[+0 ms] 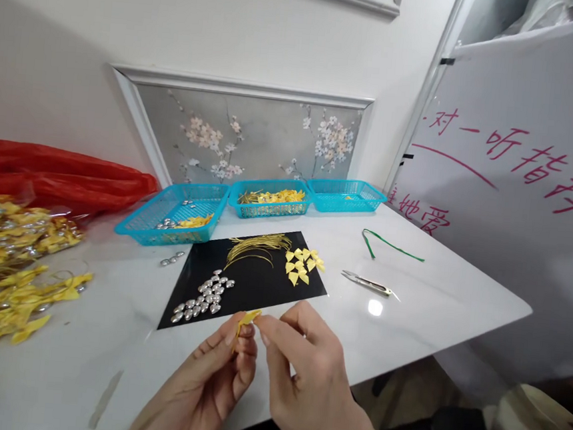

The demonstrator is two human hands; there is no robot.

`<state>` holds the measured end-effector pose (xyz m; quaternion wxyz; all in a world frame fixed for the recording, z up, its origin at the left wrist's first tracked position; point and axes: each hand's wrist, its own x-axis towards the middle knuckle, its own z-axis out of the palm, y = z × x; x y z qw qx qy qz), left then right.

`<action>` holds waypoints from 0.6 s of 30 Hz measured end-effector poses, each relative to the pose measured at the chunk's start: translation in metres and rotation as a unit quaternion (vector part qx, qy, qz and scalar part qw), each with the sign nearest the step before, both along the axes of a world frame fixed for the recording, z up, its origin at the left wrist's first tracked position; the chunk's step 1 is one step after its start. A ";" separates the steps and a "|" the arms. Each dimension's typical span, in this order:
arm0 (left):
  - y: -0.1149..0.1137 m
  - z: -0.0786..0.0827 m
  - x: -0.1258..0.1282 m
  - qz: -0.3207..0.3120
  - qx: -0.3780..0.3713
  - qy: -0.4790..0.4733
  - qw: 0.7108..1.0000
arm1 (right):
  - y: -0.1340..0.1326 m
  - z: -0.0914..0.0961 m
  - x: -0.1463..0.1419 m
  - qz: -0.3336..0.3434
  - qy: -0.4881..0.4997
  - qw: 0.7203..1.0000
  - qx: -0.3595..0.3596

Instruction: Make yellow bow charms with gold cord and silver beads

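In the head view, my left hand (212, 376) pinches a folded yellow petal-like piece (248, 319) between thumb and fingers, just in front of a black mat. The thumb and forefinger of my right hand (303, 367) are pressed together at the same piece's right end; anything smaller between them is hidden. On the black mat (254, 289) lie several silvery heart-shaped beads (204, 296), a bundle of thin gold wires (256, 246) and a small pile of yellow petal pieces (303, 264).
Three blue baskets (267, 206) line the wall, holding beads and yellow pieces. Thread snips (367, 283) and a green cord (394, 246) lie to the right. A heap of yellow beaded pieces (2, 310) covers the left, near red wrapping (54, 171). The table's edge runs along the right.
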<state>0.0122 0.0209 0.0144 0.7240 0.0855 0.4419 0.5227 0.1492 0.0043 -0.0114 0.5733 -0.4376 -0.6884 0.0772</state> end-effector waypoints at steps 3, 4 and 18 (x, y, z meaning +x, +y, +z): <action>-0.001 0.001 -0.001 -0.003 0.015 0.023 1.000 | -0.001 0.001 -0.001 0.000 -0.013 1.000 0.001; -0.001 0.001 -0.001 -0.005 0.023 0.035 0.999 | -0.001 0.001 -0.001 0.000 -0.017 1.000 0.002; -0.005 -0.003 -0.004 -0.043 0.078 0.095 0.992 | -0.007 0.002 0.002 0.009 -0.043 0.999 -0.022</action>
